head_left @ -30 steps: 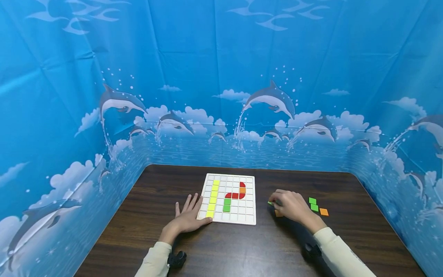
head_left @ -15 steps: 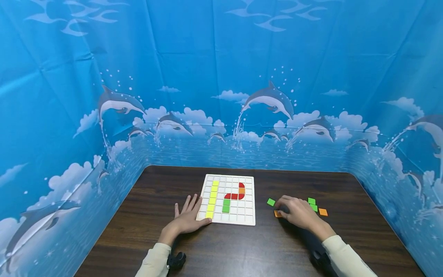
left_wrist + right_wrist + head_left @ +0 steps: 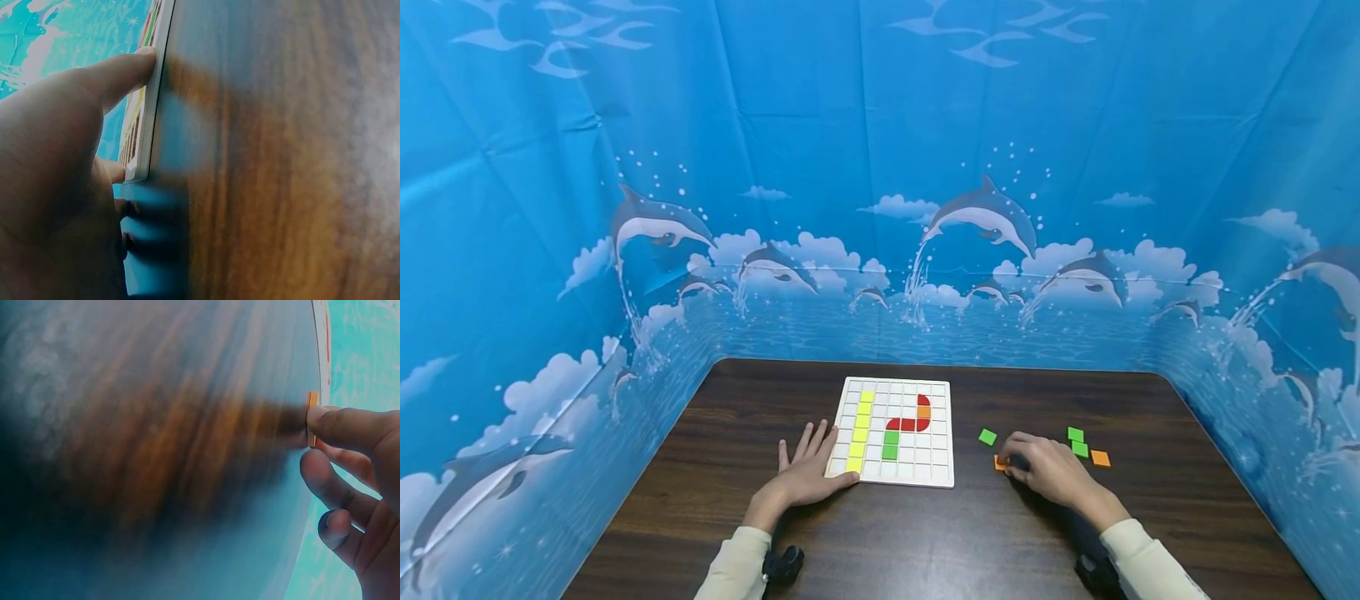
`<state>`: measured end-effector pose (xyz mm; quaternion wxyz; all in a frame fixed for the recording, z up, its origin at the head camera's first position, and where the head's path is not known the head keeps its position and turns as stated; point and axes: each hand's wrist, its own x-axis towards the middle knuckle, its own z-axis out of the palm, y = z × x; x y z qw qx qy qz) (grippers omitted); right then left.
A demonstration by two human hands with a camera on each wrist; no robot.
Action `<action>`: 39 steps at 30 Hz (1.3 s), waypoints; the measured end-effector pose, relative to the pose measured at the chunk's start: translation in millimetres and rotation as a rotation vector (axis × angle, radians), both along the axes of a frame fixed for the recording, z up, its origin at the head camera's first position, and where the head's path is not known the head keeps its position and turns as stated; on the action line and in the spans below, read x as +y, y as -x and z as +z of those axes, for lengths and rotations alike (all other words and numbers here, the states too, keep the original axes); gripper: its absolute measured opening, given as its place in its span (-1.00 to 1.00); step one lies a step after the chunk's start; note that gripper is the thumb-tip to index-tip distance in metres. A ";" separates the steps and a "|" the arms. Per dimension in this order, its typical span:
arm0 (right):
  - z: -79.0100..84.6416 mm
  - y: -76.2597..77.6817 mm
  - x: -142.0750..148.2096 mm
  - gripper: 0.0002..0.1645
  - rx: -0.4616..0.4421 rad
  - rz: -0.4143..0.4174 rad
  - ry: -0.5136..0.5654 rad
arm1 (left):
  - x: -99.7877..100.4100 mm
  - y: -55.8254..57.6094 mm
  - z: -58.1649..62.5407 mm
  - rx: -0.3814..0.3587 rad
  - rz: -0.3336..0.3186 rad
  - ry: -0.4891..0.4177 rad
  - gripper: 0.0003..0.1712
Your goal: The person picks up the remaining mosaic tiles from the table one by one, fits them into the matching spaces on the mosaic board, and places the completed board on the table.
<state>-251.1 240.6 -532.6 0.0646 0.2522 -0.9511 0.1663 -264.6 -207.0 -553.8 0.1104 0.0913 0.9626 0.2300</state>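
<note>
A white gridded board lies on the table with tiles set in it: a column of yellow squares, several red and orange pieces in a bent line, and green squares. My left hand rests spread at the board's lower left, its thumb touching the board's edge. To the right of the board, my right hand pinches an orange square tile by thumb and finger, still down at the table. Just beyond those fingers lies a loose green square tile.
Two green tiles and another orange tile lie right of my right hand. Dark wood makes up the table. A blue dolphin-print curtain surrounds its back and sides.
My right hand has let go of the green tile, leaving it on the table, and has shifted slightly nearer to me onto the orange tile. The left hand stays in place.
</note>
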 end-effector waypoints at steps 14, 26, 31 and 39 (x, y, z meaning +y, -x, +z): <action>-0.2 0.5 -0.2 -0.83 0.018 0.008 0.007 | 0.7 -4.3 5.7 0.023 -0.028 -0.055 0.31; 2.6 1.1 -4.7 -0.83 0.014 0.000 -0.006 | 1.4 -7.6 10.4 0.027 -0.033 -0.062 0.28; 2.3 1.2 -6.4 -0.84 0.010 -0.015 -0.003 | -0.5 -4.4 5.7 0.032 -0.034 -0.050 0.28; 2.0 4.8 -11.9 -0.87 -0.047 -0.088 -0.016 | 2.1 -6.5 10.6 0.023 -0.028 -0.061 0.24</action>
